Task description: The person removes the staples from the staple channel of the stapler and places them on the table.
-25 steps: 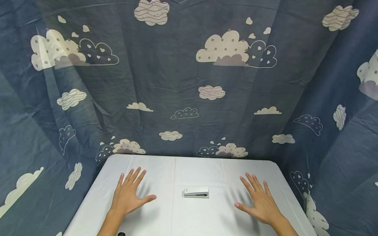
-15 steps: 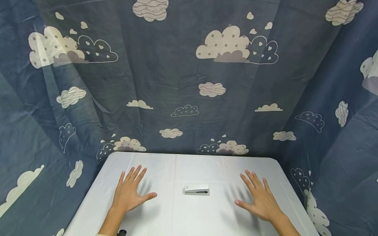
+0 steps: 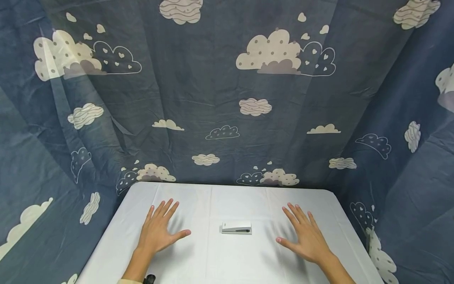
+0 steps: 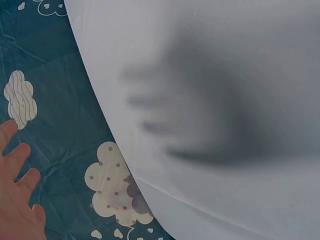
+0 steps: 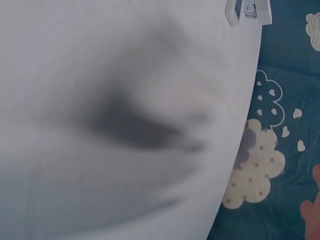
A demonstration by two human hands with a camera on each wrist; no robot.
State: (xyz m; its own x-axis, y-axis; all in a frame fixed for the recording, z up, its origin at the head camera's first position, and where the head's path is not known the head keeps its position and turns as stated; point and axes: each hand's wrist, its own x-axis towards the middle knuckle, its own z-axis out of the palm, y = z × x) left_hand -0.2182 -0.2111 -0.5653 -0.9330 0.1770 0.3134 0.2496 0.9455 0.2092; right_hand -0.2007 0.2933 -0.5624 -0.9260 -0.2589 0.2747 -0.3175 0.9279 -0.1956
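Observation:
A white stapler (image 3: 236,227) lies on the white-covered table (image 3: 227,260), midway between the two hands in the head view. My left hand (image 3: 157,230) hovers over the left part of the table, fingers spread and thumb pointing toward the stapler. On the other side, my right hand (image 3: 306,236) is held the same way, its thumb also toward the stapler. Both hands hold nothing and cast soft shadows on the cloth. In the right wrist view, part of the stapler (image 5: 250,9) shows at the top edge.
A dark blue curtain (image 3: 198,90) with cloud prints hangs behind the table and along both sides. The table's far edge has rounded corners. A small black object (image 3: 149,279) shows beside the left wrist at the bottom of the head view.
Both hands have shifted slightly inward toward the stapler, the right one a little more. The stapler stays in place on the table; the head view has tilted slightly.

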